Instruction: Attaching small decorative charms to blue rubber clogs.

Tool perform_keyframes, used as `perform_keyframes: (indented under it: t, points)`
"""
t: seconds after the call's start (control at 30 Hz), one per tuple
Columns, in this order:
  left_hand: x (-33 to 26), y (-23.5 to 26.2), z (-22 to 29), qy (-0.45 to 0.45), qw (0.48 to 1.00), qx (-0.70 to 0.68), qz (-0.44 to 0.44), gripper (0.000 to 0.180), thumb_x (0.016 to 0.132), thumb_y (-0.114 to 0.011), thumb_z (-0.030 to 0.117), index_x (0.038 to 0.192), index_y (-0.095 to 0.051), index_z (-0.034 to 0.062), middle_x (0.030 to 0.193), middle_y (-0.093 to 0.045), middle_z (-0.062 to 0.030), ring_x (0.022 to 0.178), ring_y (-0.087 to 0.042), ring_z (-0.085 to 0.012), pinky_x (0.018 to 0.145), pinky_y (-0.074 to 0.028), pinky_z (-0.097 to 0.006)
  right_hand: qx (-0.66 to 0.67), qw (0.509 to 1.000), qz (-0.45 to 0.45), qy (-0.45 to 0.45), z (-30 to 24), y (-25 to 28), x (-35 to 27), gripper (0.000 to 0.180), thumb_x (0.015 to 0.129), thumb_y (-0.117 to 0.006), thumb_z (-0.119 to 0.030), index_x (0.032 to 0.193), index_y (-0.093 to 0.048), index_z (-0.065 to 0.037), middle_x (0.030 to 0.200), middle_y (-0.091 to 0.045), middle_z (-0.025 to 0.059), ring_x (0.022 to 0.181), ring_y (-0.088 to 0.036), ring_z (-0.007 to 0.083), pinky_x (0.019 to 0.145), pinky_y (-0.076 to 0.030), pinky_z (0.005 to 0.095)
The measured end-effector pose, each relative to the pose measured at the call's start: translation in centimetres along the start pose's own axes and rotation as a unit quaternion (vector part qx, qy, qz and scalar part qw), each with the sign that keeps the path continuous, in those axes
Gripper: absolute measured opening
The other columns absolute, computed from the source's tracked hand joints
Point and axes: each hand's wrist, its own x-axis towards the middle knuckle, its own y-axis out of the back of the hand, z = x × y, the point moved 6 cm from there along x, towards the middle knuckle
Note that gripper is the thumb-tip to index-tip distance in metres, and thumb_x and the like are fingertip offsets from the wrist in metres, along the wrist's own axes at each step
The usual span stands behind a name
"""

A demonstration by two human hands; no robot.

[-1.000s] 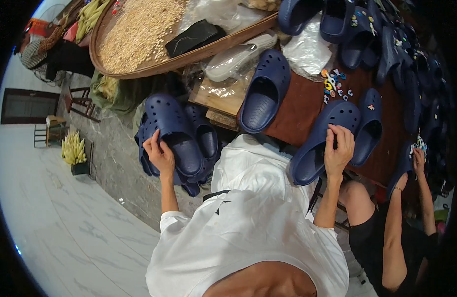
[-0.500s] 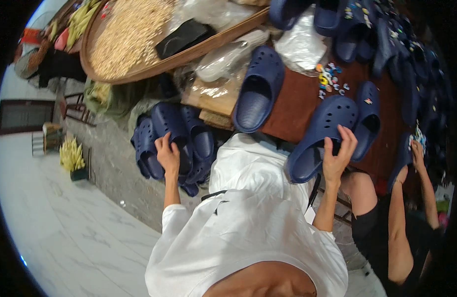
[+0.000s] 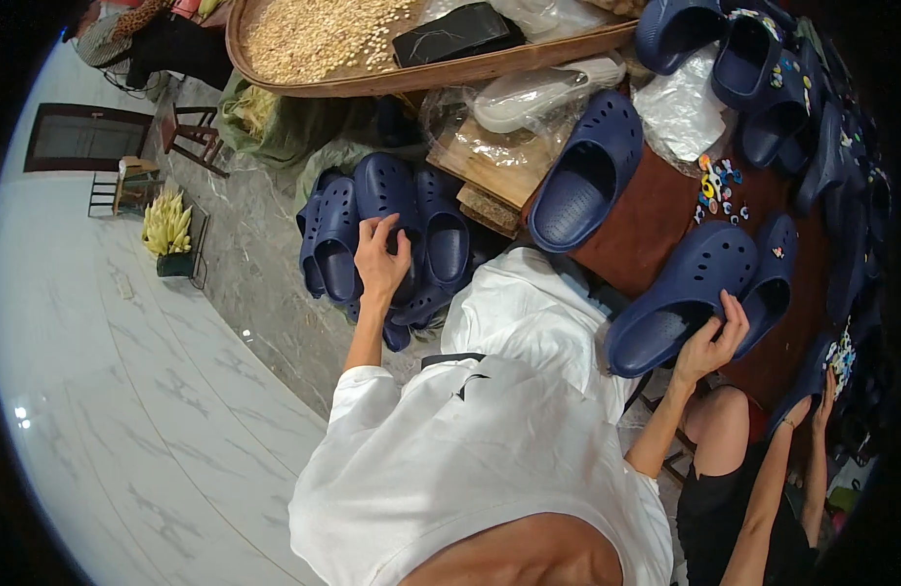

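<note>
The right hand has its grip round a clog over the table's near edge; the left hand, grip unclear, touches the second clog past its left edge.

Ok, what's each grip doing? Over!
Left grip: at piled clog. Right grip: holding plain clog. Close by: decorated clog, loose charms.

Clogs: navy. Table: reddish brown. Loose charms: mixed yellow, white, blue, orange. Shirt: white, small black mark. Kernels: pale yellow. Tray: brown. Pouch: black. Bagged shoe: white. Floor tiles: white, grey veins.
</note>
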Motion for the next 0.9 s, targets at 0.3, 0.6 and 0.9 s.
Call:
perform_keyframes:
  t: [0.3, 0.6, 0.9]
  points:
    - [-0.5, 2.7, 10.4, -0.065, 0.935, -0.337, 0.089, 0.028, 0.080, -0.061, -0.009, 0.103, -0.073, 0.0017, 0.092, -0.064, -0.0081, 0.071, -0.058, -0.0127, 0.065, -0.047, -0.024, 0.108, 0.987, 0.071, 0.091, -9.2, 0.8, 3.1, 0.042, 0.075, -0.046, 0.015, 0.109, -0.068, 0.003, 0.115, -0.061, 0.0171, 0.115, -0.060, 0.0330, 0.105, -0.045, 0.0441]
    - [-1.6, 3.0, 13.3, -0.048, 0.848, -0.525, -0.056, 0.090, 0.082, -0.079, 0.035, 0.152, -0.033, 0.0000, 0.135, -0.052, -0.0149, 0.115, -0.057, -0.0222, 0.097, -0.046, -0.034, 0.382, 0.881, -0.095, 0.262, -24.3, -8.4, 3.3, 0.039, 0.071, -0.063, 0.011, 0.102, -0.074, -0.008, 0.104, -0.064, 0.0107, 0.103, -0.063, 0.0327, 0.088, -0.051, 0.0413]
    - [-3.9, 1.4, 6.5, 0.179, 0.874, -0.441, 0.100, 0.088, 0.077, -0.061, -0.004, 0.156, -0.022, 0.0062, 0.142, -0.046, -0.0191, 0.128, -0.050, -0.0279, 0.112, -0.036, -0.036, 0.367, 0.866, -0.268, 0.210, -25.4, -14.5, 0.8, 0.028, 0.083, -0.069, 0.000, 0.110, -0.069, -0.006, 0.109, -0.062, 0.0119, 0.102, -0.061, 0.0324, 0.089, -0.050, 0.0407]
